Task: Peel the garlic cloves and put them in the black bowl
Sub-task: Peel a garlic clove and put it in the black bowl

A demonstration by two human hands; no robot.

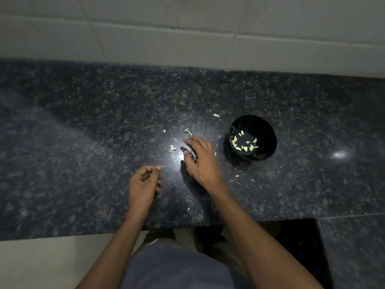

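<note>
The black bowl (268,130) stands on the dark granite counter (104,126) at the right, with several pale peeled garlic cloves (242,147) lying in its bottom. My right hand (200,157) reaches over the counter left of the bowl, fingers spread and bent down toward the surface; whether it holds anything is hidden under the palm. My left hand (143,182) hovers lower left, fingers loosely curled, nothing visible in it. A small garlic piece (172,147) and a bit of skin lie just left of my right fingertips.
Garlic skins and scraps are scattered around: one (216,115) behind, one (187,131) above my right hand, small flecks (237,175) to the right. A tiled wall (187,32) rises behind the counter. The counter's front edge (62,234) runs near my body.
</note>
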